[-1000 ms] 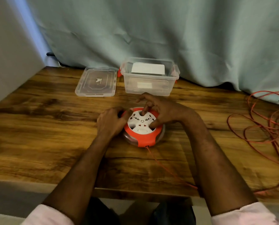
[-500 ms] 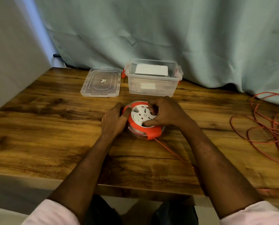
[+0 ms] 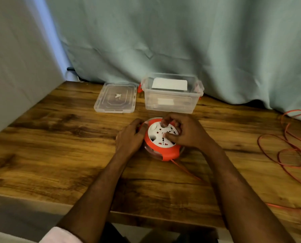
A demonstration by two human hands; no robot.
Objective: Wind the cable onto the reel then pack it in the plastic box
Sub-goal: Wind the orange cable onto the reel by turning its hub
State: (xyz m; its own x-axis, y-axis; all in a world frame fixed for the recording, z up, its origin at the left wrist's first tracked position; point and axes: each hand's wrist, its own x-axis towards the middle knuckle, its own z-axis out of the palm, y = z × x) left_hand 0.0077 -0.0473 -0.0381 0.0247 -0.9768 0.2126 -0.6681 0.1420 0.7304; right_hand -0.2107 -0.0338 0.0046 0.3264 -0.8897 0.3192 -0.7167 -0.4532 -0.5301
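So my left hand (image 3: 131, 135) grips the reel (image 3: 161, 142) mid-bench (image 3: 58, 137), right hand (image 3: 184, 131) fingers curled into its top. Plastic box (image 3: 172, 95) and lid (image 3: 115, 98) sit behind; loose cable (image 3: 286, 151) sprawls right.

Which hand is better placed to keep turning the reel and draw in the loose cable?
Right, probably: the right hand has fingertips on the reel face, while the left hand steadies its rim.
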